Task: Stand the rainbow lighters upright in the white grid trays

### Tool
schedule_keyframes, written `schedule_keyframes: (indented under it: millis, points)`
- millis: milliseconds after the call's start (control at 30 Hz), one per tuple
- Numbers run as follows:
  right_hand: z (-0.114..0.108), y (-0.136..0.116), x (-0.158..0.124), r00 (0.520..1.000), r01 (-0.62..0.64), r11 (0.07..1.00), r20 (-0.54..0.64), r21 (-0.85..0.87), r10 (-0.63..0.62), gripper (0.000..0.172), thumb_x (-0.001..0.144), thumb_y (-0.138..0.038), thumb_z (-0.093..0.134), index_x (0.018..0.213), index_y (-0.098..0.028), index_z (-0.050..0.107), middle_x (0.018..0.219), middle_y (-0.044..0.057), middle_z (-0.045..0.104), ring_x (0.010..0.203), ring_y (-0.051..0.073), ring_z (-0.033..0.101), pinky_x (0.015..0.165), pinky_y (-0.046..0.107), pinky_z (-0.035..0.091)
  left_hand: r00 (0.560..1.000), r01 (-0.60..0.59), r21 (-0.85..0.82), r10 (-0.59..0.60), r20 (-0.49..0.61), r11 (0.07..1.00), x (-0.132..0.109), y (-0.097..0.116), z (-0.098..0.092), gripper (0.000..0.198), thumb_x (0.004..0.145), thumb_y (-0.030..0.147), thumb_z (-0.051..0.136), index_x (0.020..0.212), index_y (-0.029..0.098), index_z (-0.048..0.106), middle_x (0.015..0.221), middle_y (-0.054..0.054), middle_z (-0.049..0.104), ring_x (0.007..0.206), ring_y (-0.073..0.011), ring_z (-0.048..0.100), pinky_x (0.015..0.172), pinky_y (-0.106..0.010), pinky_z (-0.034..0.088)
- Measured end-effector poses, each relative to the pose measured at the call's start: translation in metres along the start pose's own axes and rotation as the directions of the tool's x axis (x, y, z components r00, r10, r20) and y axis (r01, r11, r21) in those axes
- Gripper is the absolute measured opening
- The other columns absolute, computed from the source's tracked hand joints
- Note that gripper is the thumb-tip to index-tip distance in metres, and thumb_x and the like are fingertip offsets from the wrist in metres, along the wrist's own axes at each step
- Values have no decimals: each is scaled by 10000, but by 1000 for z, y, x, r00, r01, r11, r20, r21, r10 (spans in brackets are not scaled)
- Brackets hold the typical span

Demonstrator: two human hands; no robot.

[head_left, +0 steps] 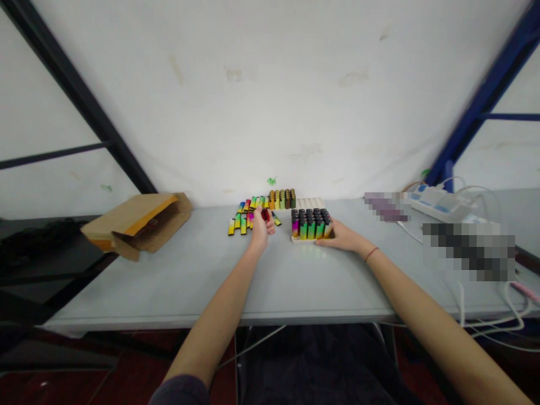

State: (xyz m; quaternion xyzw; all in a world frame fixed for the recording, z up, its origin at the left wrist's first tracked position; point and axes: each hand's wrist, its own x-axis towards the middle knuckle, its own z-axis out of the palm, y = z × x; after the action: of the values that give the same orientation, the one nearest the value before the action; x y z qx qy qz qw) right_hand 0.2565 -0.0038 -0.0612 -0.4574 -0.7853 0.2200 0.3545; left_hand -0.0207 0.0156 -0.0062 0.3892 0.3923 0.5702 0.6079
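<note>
My left hand [262,228] is closed around a small dark red lighter [265,214], mostly hidden by the fingers. Around it, several colourful lighters [243,225] lie flat on the table in loose rows. My right hand [343,236] grips the right side of a white tray [304,241], its thumb at the front corner. Black-topped lighters [311,225] in pink, green, yellow and orange stand upright in that tray. Behind it is a white tray with holes [311,202]. To its left, a block of upright yellow-brown lighters [282,199] stands near the wall.
An open cardboard box [137,219] lies at the left of the grey table [202,275]. On the right are a power strip [442,205], white cables [462,301] and two blurred-out items. A white wall [270,101] rises behind, with metal frames on both sides.
</note>
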Motion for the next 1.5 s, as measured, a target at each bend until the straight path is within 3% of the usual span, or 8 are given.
schedule_keyframes:
  millis: [167,267,400,633,1067,1233,1367,1500]
  points:
    - [0,0,1,999,16,998,37,59,-18,769,738,-525,853,1386,-217,578,1414,128,677,1285,377,642,1157,543,496,918,-276,332,146,368,902,-4,2,-6,345,907,539,625,859,226,487,518,83,503,411,-85,428,436,-197,346]
    - [0,-1,1,999,20,997,37,75,-23,763,738,-505,855,1389,-225,573,1418,119,676,1283,372,643,1159,543,495,815,-515,452,251,523,728,-6,6,-10,368,902,552,651,924,188,604,786,-21,682,703,-138,642,651,-248,524]
    - [0,-3,0,999,16,996,30,91,-19,753,734,-499,856,1387,-241,584,1423,97,681,1300,373,637,1170,539,487,722,-673,533,297,625,513,-5,8,-12,407,894,562,681,990,170,740,1106,-114,730,1003,-216,680,828,-304,555]
    - [-2,-8,0,999,17,997,26,76,-19,754,729,-484,859,1384,-231,586,1425,109,677,1294,374,637,1172,534,480,756,-618,660,92,648,428,-5,2,-12,401,927,489,660,1136,170,781,1054,-92,780,905,-208,699,827,-311,558]
    - [-1,-5,1,999,25,998,27,51,-26,749,732,-496,855,1373,-207,597,1406,123,682,1270,368,642,1154,524,495,801,-575,703,112,588,419,-4,-3,-12,340,883,394,694,1171,214,695,953,-18,748,727,-158,694,703,-270,547]
    - [0,-3,1,999,38,998,11,55,-39,773,725,-511,861,1390,-219,597,1413,113,686,1286,381,636,1168,538,482,746,-658,664,188,639,354,-3,-4,-11,219,888,337,673,1055,204,721,986,-39,738,720,-149,652,729,-278,546]
    - [3,3,0,1000,27,998,-15,61,-26,905,694,-526,889,1460,-210,525,1449,146,650,1318,393,619,1184,551,463,729,-680,644,231,644,350,-5,-5,-9,287,954,408,598,1093,201,740,1005,-59,745,765,-167,663,758,-291,555]
    - [7,8,0,999,-5,997,-43,77,8,1090,649,-553,916,1537,-176,410,1507,197,586,1371,405,583,1202,565,433,768,-640,662,309,561,390,-4,-8,-11,400,990,463,520,1198,182,713,934,-51,739,756,-170,663,737,-279,545]
